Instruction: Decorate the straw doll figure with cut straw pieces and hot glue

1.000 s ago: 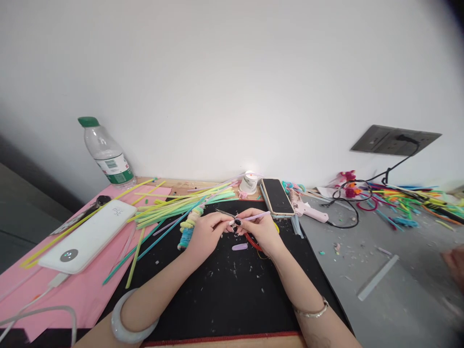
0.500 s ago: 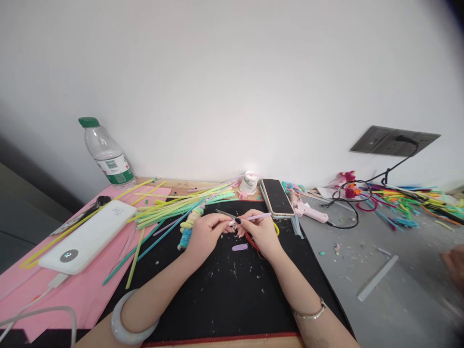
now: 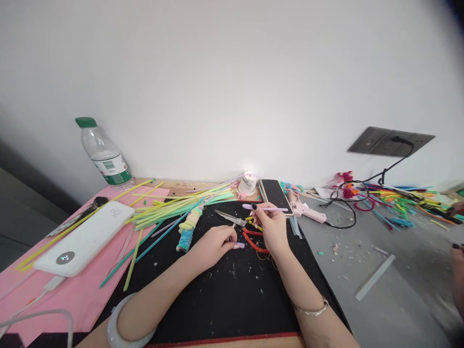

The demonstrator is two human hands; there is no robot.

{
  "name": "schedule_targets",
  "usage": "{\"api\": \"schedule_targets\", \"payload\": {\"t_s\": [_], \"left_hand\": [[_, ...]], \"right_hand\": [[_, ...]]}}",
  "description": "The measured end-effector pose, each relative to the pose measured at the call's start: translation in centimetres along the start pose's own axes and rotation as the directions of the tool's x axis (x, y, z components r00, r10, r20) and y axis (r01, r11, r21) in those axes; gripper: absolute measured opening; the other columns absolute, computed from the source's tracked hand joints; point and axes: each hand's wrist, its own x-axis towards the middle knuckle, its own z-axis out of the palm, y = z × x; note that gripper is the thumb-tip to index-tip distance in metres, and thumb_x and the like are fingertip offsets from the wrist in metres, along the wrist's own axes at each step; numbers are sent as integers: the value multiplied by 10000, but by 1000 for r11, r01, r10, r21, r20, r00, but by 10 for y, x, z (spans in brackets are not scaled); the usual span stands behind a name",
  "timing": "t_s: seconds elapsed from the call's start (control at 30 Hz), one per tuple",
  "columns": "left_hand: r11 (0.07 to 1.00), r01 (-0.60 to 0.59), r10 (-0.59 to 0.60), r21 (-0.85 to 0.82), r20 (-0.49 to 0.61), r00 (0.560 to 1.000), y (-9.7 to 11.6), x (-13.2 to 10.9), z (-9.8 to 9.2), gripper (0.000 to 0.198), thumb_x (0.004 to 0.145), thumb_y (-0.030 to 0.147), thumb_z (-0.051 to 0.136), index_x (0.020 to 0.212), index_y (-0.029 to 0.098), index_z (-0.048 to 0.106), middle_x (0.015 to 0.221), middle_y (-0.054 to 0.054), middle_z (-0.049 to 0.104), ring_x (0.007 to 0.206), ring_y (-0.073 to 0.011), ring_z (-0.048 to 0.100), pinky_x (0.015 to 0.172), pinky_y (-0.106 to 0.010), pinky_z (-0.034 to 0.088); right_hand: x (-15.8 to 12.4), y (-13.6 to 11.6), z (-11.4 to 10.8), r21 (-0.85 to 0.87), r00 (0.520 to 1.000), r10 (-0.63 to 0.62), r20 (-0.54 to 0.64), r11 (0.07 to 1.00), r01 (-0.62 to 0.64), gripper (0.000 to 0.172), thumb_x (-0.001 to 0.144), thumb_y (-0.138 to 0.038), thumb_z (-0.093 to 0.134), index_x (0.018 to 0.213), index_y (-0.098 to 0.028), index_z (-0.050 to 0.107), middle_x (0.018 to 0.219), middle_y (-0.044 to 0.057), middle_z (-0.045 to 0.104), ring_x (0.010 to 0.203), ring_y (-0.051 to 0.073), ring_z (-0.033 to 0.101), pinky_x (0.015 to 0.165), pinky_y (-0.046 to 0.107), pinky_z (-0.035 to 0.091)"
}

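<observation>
My right hand [image 3: 272,226] pinches a light-purple pipe cleaner [image 3: 276,209] between thumb and fingers, holding it level above the mat. Lower and to the left, my left hand [image 3: 218,243] has its fingertips closed on a short purple pipe cleaner piece [image 3: 239,245] at the mat's surface. Between the hands lie scissors [image 3: 232,218] with red on the handles, blades pointing left. A pastel figure of wound pipe cleaners [image 3: 188,229], blue at its near end, rests left of them.
Yellow, green and blue pipe cleaners [image 3: 181,208] spread across the back left, beside a white power bank [image 3: 87,237] and a bottle [image 3: 108,157]. A phone [image 3: 274,195], a pink glue gun [image 3: 308,211] and its cord stand at right. Another person's hand [image 3: 458,261] shows at the right edge.
My hands have moved apart. The left came down to the short purple piece on the mat; the right rose slightly with the purple pipe cleaner. More of the scissors shows.
</observation>
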Motion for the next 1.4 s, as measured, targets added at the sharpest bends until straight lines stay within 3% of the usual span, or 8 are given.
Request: {"api": "schedule_targets", "payload": {"t_s": [0.17, 0.3, 0.47, 0.7, 0.9, 1.03, 1.2, 1.4], "left_hand": [[861, 187, -300, -474, -174, 938, -3, 6, -2, 134, 735, 289, 639, 745, 166, 588, 682, -14, 664, 644, -164, 648, 665, -286, 499], [712, 248, -466, -657, -177, 867, -1, 9, -5, 205, 653, 288, 720, 786, 139, 675, 798, -62, 731, 798, -196, 681, 745, -301, 528], [565, 243, -480, -788, -74, 874, 4, 6, -7, 333, 680, 317, 722, 964, 146, 692, 991, -88, 724, 986, -213, 649, 870, -311, 503], [392, 158, -409, -906, -17, 912, 0, 5, -7, 262, 772, 296, 633, 949, 112, 689, 1026, -130, 709, 1013, -254, 642, 882, -337, 496], [395, 174, -433, -902, -16, 901, 3, 6, -6, 256, 765, 335, 660, 911, 130, 704, 1098, -115, 684, 1028, -245, 634, 858, -315, 515], [489, 209, -446, -847, -37, 894, 4, 6, -3, 319, 719, 336, 709, 982, 156, 704, 1075, -92, 697, 1063, -236, 613, 874, -302, 512], [599, 216, -473, -771, -122, 873, 2, 6, -3, 329, 657, 330, 752, 941, 169, 722, 984, -68, 726, 988, -232, 642, 844, -315, 533], [637, 175, -452, -751, -179, 874, 1, 7, -5, 291, 661, 351, 739, 906, 194, 733, 960, -51, 731, 933, -208, 660, 795, -294, 550]], "right_hand": [[-2, 1, 3, 68, 991, 80, 111, 994, -88, 236, 673, -356, 730, 714, -167, 596, 572, -34, 527, 431, 65, 410, 411, 206, 358], [-5, 2, 6, 14, 963, 141, 229, 989, -148, 249, 649, -343, 750, 691, -164, 582, 572, -40, 522, 430, 66, 421, 394, 198, 331], [-6, 7, 6, -88, 961, 120, 248, 991, -101, 250, 669, -346, 739, 711, -156, 582, 554, -42, 525, 431, 65, 431, 405, 195, 323], [-4, 13, 3, -141, 966, 100, 239, 988, -67, 248, 683, -358, 726, 724, -165, 576, 573, -35, 535, 448, 73, 430, 426, 207, 325], [-5, 13, 6, -155, 969, 3, 246, 987, 36, 197, 693, -301, 721, 698, -167, 578, 659, -15, 560, 560, 94, 478, 518, 219, 365], [-7, 14, 7, -170, 966, -37, 256, 982, 83, 161, 706, -266, 709, 695, -165, 584, 694, -10, 565, 634, 107, 507, 584, 226, 388], [-7, 12, 8, -110, 962, 57, 267, 993, -28, 174, 737, -314, 683, 782, -175, 589, 630, -32, 545, 493, 81, 459, 462, 209, 360], [-6, 7, 8, 56, 965, 81, 250, 994, -98, 207, 788, -361, 630, 858, -174, 575, 534, -51, 522, 415, 71, 440, 409, 199, 367]]}}
